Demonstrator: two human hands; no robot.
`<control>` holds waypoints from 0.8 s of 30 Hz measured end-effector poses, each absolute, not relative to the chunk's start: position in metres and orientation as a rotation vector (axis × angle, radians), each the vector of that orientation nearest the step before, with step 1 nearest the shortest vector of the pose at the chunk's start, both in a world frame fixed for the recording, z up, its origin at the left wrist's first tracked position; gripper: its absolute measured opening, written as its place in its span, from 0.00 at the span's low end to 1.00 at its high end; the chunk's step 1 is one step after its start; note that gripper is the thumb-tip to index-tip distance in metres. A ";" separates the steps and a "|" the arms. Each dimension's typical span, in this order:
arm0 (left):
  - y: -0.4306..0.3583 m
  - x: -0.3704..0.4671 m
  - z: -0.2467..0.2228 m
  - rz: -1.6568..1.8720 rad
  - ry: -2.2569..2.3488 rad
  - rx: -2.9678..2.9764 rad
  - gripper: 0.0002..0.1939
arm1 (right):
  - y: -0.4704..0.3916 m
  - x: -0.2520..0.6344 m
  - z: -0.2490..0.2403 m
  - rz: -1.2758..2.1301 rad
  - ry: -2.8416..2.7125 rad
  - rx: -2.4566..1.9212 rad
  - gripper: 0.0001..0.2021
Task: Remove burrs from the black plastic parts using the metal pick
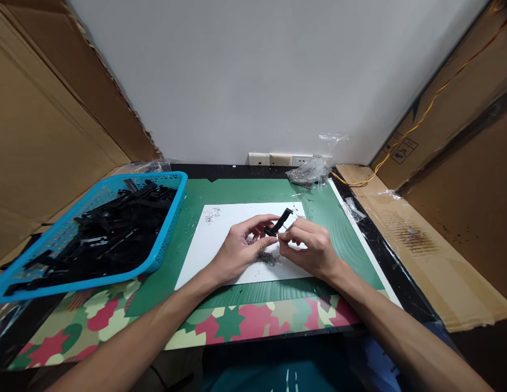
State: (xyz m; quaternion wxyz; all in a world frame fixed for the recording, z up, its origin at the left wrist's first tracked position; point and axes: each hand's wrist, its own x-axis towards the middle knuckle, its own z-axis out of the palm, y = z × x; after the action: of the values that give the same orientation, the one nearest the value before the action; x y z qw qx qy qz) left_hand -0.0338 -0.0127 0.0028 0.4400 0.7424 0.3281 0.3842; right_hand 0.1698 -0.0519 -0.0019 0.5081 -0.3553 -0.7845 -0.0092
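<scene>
My left hand (245, 242) grips a black plastic part (282, 220) between thumb and fingers, above a white sheet (214, 245). The part is angled, with one long arm slanting up to the right. Close against it is my right hand (308, 242), its thumb and forefinger pinched together at the part's lower end. Whatever sits in that pinch is too small to make out. Under the hands lies a pile of tiny dark pieces (268, 258) on the sheet. A smaller scatter of dark pieces (212, 215) lies at the sheet's far left corner.
A blue basket (180, 201) full of black plastic parts (114, 228) stands at the left. Near the wall sockets (280, 159) lies a clear plastic bag (312, 171) with small dark contents. Cardboard walls (461, 158) flank both sides, and a yellow cable (427, 111) hangs at the right.
</scene>
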 end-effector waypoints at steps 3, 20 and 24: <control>-0.012 -0.034 0.001 0.964 0.811 1.847 0.21 | -0.052 0.170 -0.003 -0.028 -1.900 -0.867 0.11; -0.013 -0.034 0.004 0.904 0.822 1.780 0.17 | -0.053 0.173 -0.009 0.053 -1.936 -0.868 0.09; -0.014 -0.035 0.005 0.899 0.774 1.824 0.16 | -0.053 0.174 -0.009 0.115 -1.926 -0.827 0.09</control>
State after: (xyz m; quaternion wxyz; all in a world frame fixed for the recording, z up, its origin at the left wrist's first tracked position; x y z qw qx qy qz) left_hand -0.0350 -0.0139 0.0048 0.4642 0.7425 0.3150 0.3659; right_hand 0.1735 -0.0526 -0.0093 0.4979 -0.3417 -0.7957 0.0474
